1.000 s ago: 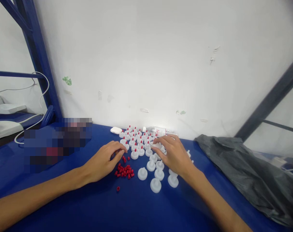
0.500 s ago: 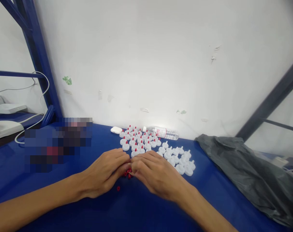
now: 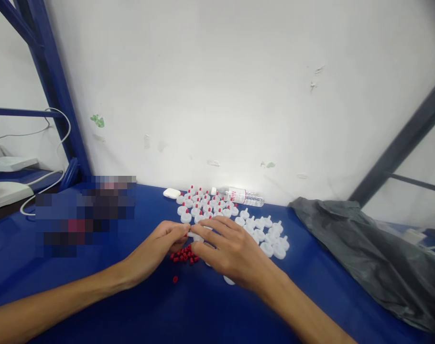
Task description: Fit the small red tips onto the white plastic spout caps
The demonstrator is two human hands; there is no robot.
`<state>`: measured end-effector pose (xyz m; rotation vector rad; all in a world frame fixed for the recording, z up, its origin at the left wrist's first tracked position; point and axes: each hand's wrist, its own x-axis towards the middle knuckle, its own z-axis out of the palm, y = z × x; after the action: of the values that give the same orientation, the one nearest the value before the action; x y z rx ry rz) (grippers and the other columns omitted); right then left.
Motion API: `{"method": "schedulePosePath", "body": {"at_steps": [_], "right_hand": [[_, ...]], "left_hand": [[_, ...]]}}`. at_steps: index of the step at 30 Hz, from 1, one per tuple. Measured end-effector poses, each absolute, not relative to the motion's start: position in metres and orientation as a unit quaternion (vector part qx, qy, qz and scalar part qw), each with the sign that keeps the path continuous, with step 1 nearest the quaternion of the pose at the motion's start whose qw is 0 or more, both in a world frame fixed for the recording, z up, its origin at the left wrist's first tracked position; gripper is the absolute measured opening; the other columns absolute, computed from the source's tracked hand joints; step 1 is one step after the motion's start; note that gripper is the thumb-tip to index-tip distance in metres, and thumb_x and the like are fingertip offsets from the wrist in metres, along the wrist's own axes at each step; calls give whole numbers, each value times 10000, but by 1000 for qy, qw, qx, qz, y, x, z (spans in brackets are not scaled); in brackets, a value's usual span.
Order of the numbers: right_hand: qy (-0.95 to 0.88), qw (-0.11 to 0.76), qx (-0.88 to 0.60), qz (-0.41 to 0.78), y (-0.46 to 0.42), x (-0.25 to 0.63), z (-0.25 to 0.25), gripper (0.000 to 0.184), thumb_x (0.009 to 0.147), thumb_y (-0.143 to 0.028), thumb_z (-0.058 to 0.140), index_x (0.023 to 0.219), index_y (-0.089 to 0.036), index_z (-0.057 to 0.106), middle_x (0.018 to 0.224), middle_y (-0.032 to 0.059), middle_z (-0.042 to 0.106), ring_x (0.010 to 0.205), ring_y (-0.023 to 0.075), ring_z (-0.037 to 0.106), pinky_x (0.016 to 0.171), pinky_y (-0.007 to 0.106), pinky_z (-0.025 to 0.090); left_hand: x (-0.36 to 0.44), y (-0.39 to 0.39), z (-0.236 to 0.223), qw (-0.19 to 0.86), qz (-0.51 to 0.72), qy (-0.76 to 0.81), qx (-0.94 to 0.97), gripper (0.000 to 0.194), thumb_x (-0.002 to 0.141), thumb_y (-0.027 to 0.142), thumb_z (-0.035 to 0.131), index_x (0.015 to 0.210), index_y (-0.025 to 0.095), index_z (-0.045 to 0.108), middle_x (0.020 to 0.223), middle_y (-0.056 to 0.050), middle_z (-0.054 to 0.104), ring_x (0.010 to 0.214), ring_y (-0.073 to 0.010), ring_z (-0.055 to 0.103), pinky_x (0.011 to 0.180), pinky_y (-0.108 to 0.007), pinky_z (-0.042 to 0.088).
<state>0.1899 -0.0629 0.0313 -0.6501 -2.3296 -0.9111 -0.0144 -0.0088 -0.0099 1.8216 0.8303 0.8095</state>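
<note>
Both of my hands meet over the blue table. My right hand (image 3: 226, 248) is closed around a white nozzle cap (image 3: 197, 237), whose narrow spout points left. At the spout's end, my left hand (image 3: 156, 246) pinches with thumb and forefinger; a trace of red shows there, apparently a small red tip cap (image 3: 186, 234), mostly hidden by the fingers. Below the hands lies a pile of small red tip caps (image 3: 184, 255), with one stray red tip cap (image 3: 175, 279) nearer to me. Part of a white cap (image 3: 229, 280) shows beneath my right hand.
Beyond my hands stand several white nozzle caps with red tips (image 3: 185, 217). To the right are several plain white nozzle caps (image 3: 266, 249). A clear bottle (image 3: 244, 196) and a white case (image 3: 172, 193) lie near the wall. Dark grey fabric (image 3: 346, 239) covers the right side.
My hands have opened apart slightly, so the white nozzle cap between them now shows. More of the red pile is uncovered, as is a white cap under my right hand.
</note>
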Motion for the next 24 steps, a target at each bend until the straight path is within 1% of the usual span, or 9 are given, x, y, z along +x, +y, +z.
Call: {"method": "schedulePosePath", "body": {"at_steps": [3,5,8,10,12,14,17,21,24], "right_hand": [[-868,277,-244,-333,-63,190,32,291,1027,-67,511,871,-231,694,1116,26,804,989,180,732,943,346,610],[-871,287,-236,-320,-62,190,29,286,1039,-76,470,926,-207,697,1093,40,801,999,192,731,923,354,606],[-892,285,-219,-273,-61,190,21,235,1036,-104,461,990,-177,679,1029,58,784,942,204,725,857,355,596],[-906,275,-223,-232,-62,190,16,193,1051,-161,482,981,-188,660,957,49,766,845,195,704,802,348,586],[-912,279,-234,-191,-63,190,14,189,1072,-201,487,960,-201,639,907,31,749,795,178,681,787,338,575],[-913,289,-234,-167,-63,192,16,183,1076,-187,484,969,-199,632,952,29,754,858,171,688,838,329,571],[-911,286,-226,-195,-65,194,25,222,1069,-135,463,976,-202,654,1056,40,769,994,179,699,934,323,566],[-887,285,-237,-276,-67,190,35,354,1071,-120,424,888,-246,701,996,22,783,934,170,712,918,309,590],[-875,287,-237,-310,-67,186,35,350,1055,-120,462,859,-260,716,1018,17,789,878,166,708,872,308,611]], "left_hand": [[-13,-3,-10,442,317,317,777,517,1012,608,286,620,273,250,570,93,193,526,-122,168,485,-285,232],[-16,-2,-8,401,312,307,805,510,1028,564,295,616,263,284,571,83,236,531,-128,206,512,-296,236],[-24,-4,-4,320,313,291,846,455,1013,459,422,618,234,399,599,55,366,568,-147,303,586,-329,237],[-29,-5,-2,279,311,274,866,372,982,389,495,651,221,497,640,29,468,610,-165,376,631,-349,244],[-33,-6,-1,256,305,253,882,283,954,356,541,706,222,562,687,18,527,643,-175,414,655,-356,253],[-34,-7,1,268,301,237,884,259,948,359,561,727,226,578,708,19,545,652,-175,426,661,-353,266],[-30,-9,3,339,308,242,856,365,990,417,527,681,224,516,674,34,494,626,-164,399,637,-339,283],[-22,-12,2,429,324,269,799,490,1041,528,400,648,236,368,628,60,317,572,-142,275,557,-310,267],[-17,-11,-3,483,332,286,758,516,1019,584,392,635,250,309,603,74,239,547,-129,185,506,-299,222]]}}
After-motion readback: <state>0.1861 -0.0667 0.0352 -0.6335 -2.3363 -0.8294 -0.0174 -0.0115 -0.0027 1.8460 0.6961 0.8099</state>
